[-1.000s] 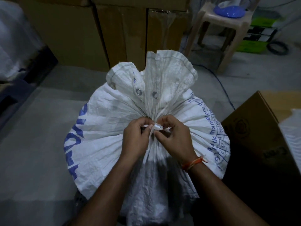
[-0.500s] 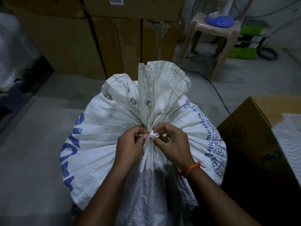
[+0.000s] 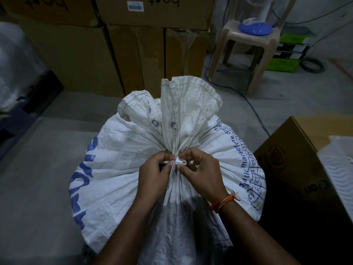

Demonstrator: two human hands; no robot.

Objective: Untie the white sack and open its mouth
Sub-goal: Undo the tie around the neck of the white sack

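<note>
A full white woven sack [image 3: 122, 165] with blue print stands on the floor in front of me. Its mouth [image 3: 187, 104] is gathered into a ruffled neck with two metal eyelets and is bound by a white tie [image 3: 178, 162]. My left hand [image 3: 154, 175] pinches the tie's left end at the knot. My right hand [image 3: 200, 173], with an orange thread at the wrist, pinches the knot from the right. Both hands meet at the neck of the sack.
Stacked cardboard boxes [image 3: 133, 54] stand behind the sack. A beige plastic stool [image 3: 248, 50] carrying a blue fan base is at the back right, with a blue cable [image 3: 254, 111] on the floor. An open cardboard box [image 3: 298, 165] sits close on the right.
My view has tilted so the sack sits lower in the frame. Both hands stay at the knot, fingers shifting slightly on the tie; the sack's mouth remains bound.
</note>
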